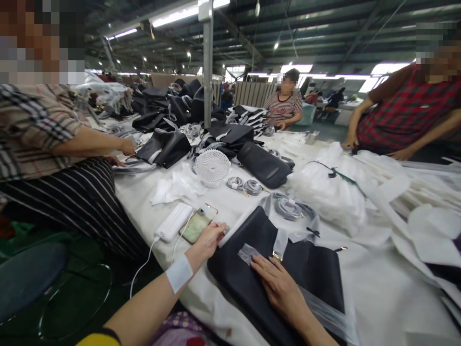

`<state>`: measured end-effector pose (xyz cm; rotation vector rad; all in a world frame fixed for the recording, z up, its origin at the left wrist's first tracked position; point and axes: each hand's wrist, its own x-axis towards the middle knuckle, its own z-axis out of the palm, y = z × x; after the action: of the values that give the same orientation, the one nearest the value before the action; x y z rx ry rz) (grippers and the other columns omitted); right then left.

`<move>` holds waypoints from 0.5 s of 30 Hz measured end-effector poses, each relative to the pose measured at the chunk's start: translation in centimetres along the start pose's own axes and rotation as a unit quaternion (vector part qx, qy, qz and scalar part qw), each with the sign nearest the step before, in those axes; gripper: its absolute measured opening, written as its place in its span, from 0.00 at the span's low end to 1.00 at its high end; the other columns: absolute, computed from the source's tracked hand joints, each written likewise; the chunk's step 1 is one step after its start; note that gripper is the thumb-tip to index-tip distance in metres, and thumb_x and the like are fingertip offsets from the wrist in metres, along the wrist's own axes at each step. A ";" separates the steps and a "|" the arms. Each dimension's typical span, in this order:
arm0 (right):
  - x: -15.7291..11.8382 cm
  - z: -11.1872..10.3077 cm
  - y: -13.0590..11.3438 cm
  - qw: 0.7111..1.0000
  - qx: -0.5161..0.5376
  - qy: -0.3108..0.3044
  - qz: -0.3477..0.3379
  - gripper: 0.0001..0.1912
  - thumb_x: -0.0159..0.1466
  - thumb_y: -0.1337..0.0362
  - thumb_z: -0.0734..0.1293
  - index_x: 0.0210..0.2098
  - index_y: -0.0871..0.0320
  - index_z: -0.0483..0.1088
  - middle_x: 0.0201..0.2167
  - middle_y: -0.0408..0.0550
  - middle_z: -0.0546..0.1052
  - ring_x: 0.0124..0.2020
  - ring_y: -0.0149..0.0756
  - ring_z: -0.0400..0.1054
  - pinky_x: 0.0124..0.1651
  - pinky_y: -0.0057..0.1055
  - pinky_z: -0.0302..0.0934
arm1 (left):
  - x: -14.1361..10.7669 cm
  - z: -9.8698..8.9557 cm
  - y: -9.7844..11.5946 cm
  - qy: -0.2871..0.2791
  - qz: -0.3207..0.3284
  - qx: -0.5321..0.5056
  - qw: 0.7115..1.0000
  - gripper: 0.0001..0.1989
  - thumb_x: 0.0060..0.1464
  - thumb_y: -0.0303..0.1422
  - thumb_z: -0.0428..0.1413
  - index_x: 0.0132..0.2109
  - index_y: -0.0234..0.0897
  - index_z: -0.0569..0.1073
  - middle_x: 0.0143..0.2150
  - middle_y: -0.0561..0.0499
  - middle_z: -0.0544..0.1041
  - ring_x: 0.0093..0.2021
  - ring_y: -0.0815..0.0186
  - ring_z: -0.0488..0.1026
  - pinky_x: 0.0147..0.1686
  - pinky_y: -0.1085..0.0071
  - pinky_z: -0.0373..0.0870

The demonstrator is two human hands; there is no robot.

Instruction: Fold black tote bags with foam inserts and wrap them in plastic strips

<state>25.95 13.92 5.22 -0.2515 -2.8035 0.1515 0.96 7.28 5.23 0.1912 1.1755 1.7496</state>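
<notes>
Black handbag [311, 266] lying on the near part of a white-covered table [385, 288]. The right hand [279, 288] rests flat on the bag, fingers extended and unclenched, beside a clear film strip [246, 252] and near the gold-toned clasp [277, 256]. The left hand [209, 239] has curled fingers at the bag's left edge; whether they grasp anything cannot be told. Left of the bag lies a smartphone [195, 228]; beyond it stands a white fan [212, 167].
</notes>
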 end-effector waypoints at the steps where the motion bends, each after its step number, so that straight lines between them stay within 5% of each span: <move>1: 0.0 0.0 0.0 1.000 -0.001 -0.003 0.001 0.25 0.67 0.75 0.56 0.62 0.54 0.63 0.59 0.53 0.69 0.60 0.39 0.64 0.61 0.46 0.61 | 0.0 0.3 -0.1 -0.010 0.007 -0.004 1.000 0.14 0.45 0.35 0.68 0.33 0.33 0.71 0.30 0.51 0.77 0.30 0.69 0.74 0.35 0.74 0.71; 7: 0.0 -0.2 -0.2 1.000 0.000 -0.020 0.014 0.25 0.67 0.75 0.55 0.61 0.55 0.64 0.60 0.53 0.69 0.61 0.38 0.63 0.62 0.46 0.59 | 1.1 -0.1 0.0 -0.051 -0.004 -0.044 0.998 0.15 0.51 0.37 0.64 0.42 0.35 0.70 0.41 0.47 0.78 0.37 0.67 0.76 0.42 0.70 0.73; 15: 0.0 -0.2 -0.4 0.999 -0.002 -0.027 0.024 0.26 0.67 0.76 0.54 0.62 0.58 0.61 0.61 0.55 0.67 0.62 0.39 0.62 0.62 0.46 0.58 | 1.4 -1.6 1.1 -0.179 -0.066 -0.033 0.981 0.24 0.53 0.38 0.64 0.54 0.33 0.69 0.53 0.40 0.75 0.50 0.62 0.75 0.55 0.66 0.68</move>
<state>25.94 13.51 5.42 -0.3210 -2.8534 0.1671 -1.34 7.32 4.78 0.3635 0.8479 1.5571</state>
